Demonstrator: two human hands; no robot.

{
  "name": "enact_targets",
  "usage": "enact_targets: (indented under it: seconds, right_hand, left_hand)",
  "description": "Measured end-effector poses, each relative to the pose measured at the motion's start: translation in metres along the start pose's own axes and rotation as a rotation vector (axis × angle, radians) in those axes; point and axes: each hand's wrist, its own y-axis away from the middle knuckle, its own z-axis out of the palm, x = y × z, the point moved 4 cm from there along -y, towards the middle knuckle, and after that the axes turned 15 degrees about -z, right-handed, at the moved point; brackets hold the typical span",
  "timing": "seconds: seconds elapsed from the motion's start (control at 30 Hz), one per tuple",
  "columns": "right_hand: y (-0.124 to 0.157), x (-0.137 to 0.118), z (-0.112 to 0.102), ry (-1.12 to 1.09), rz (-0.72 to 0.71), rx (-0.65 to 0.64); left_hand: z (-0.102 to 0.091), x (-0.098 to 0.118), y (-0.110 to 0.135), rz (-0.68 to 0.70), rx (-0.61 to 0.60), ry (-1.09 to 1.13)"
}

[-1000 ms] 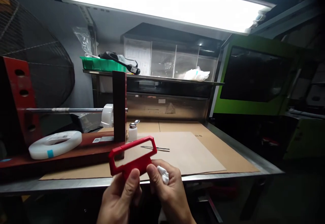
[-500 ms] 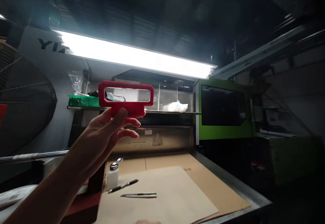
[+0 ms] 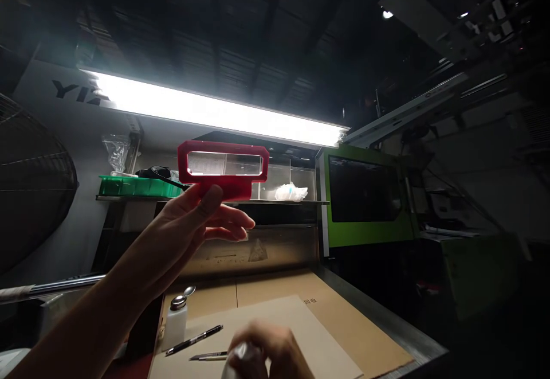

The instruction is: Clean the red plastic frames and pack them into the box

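My left hand [image 3: 193, 224] holds up a red plastic frame [image 3: 223, 179] with a long rectangular opening, pinching its lower tab between thumb and index finger. The other fingers are loosely bent below it. My right hand [image 3: 279, 342], smeared by motion, is low over the table with its fingers curled round a pale grey, shiny thing [image 3: 244, 362] whose kind I cannot make out. Close to the right hand lie a craft knife [image 3: 208, 356], its end partly covered, and a black pen [image 3: 194, 340]. A white pump bottle [image 3: 175, 324] with an open metal cap stands behind the pen.
Cardboard sheets [image 3: 326, 333] cover the metal-edged table. Behind, a shelf [image 3: 292, 202] bears a green tray [image 3: 133, 186] and crumpled white plastic [image 3: 291, 192]. A bright tube lamp [image 3: 215, 109] hangs above. A large fan [image 3: 34, 178] stands left, a green machine [image 3: 365, 231] right.
My right hand has come up from the bottom edge over the table, with the pale thing in it. My left hand still holds the red frame, now slightly farther right. The view has shifted.
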Motion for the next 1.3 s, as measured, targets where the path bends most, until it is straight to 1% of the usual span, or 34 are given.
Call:
enact_targets:
  seconds: [0.1,0.17,0.23,0.33,0.4,0.47,0.57,0.63,0.7,0.77,0.83,0.9,0.97,1.03,1.1,1.13,1.2,1.3]
  right_hand:
    - [-0.025,-0.034,-0.026,0.033,-0.107,0.137]
    - [-0.04,-0.053,-0.037,0.044,-0.195,0.202]
    - [-0.053,-0.068,-0.044,0.101,-0.306,0.268]
    - [-0.067,-0.083,-0.047,0.25,-0.477,0.341]
    - [-0.076,-0.088,-0.049,0.338,-0.544,0.367]
    - [-0.084,-0.092,-0.049,0.416,-0.592,0.389]
    - [-0.092,-0.098,-0.045,0.544,-0.669,0.425]
    - [-0.093,-0.099,-0.041,0.574,-0.686,0.435]
    - [-0.091,-0.096,-0.038,0.532,-0.626,0.402]
    - [-0.088,-0.089,-0.037,0.463,-0.487,0.328]
    - [-0.085,-0.078,-0.037,0.396,-0.329,0.192]
    - [-0.081,-0.07,-0.037,0.287,-0.24,0.037]
    - [-0.077,-0.062,-0.036,0.088,-0.189,-0.064]
    - [-0.072,-0.053,-0.031,-0.211,-0.104,-0.107]
    - [-0.063,-0.042,-0.02,-0.553,0.033,-0.121]
    - [-0.057,-0.037,-0.013,-0.704,0.1,-0.106]
    - [-0.041,-0.024,0.001,-0.919,0.216,0.002]
    - [-0.007,-0.004,0.02,-1.062,0.357,0.219]
  left_hand:
    - [-0.001,-0.009,0.0,-0.038,0.02,0.019]
    - [-0.003,-0.015,0.0,-0.057,0.03,0.037]
    - [-0.004,-0.02,-0.001,-0.07,0.026,0.05]
    - [-0.003,-0.024,0.0,-0.079,0.009,0.059]
    - [-0.001,-0.025,0.001,-0.069,0.028,0.08]
    - [0.001,-0.026,0.002,-0.072,0.078,0.116]
    - [0.004,-0.028,0.003,-0.073,0.19,0.158]
    - [0.005,-0.029,0.005,-0.055,0.257,0.164]
    - [0.002,-0.032,0.006,-0.042,0.314,0.156]
    - [-0.004,-0.036,0.009,-0.032,0.374,0.119]
    - [-0.013,-0.04,0.013,-0.015,0.432,0.073]
    - [-0.021,-0.045,0.017,-0.003,0.465,0.04]
    - [-0.026,-0.048,0.02,-0.01,0.468,0.023]
    - [-0.027,-0.052,0.024,-0.061,0.44,0.047]
    - [-0.027,-0.059,0.027,-0.13,0.406,0.105]
    - [-0.027,-0.063,0.03,-0.17,0.393,0.147]
    - [-0.029,-0.078,0.036,-0.243,0.385,0.217]
    - [-0.033,-0.114,0.054,-0.396,0.404,0.274]
